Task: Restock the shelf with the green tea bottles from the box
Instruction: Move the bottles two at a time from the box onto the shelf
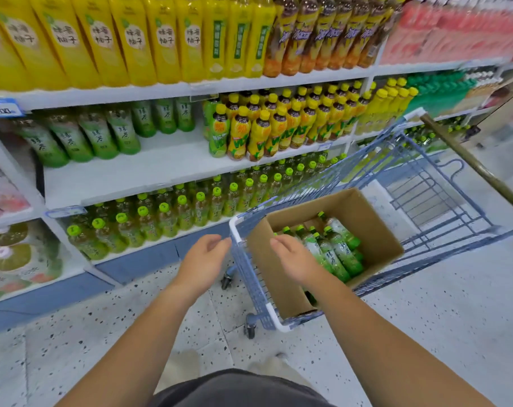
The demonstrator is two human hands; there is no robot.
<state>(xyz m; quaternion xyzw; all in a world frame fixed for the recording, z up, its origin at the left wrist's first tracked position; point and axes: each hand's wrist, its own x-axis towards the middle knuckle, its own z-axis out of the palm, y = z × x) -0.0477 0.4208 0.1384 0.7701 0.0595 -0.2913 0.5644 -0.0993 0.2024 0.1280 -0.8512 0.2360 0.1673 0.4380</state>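
The green tea bottles (336, 249) lay on their sides in an open cardboard box (353, 207), caps pointing towards the shelving, their green-and-white labels marked 绿茶. Lying loose like that, they looked easy to lift out by the neck or body one at a time. The box sat tilted in the near end of a blue wire cart (251, 277), probably parked close to the shelving so that each bottle had only a short way to travel. The right hand (293, 257) hovered over the box's near edge, empty, fingers loosely curled, apparently ready to reach in. The left hand (204, 258) hung just beside the cart's corner, also empty and relaxed, touching nothing as far as could be seen. On the middle shelf (167, 160), matching 绿茶 bottles (82, 136) stood only at the back and left, leaving a wide bare stretch in front, which seemed the gap to be filled. A blurred price tag (3, 107) above them appeared to read 3.00. To the right stood yellow-capped bottles (278, 127) with a "Vita" style logo, not sharp enough to confirm. Above were tall yellow bottles (102, 39) lettered 柚子, and below, rows of green-capped bottles (161, 212) whose labels could not be read.
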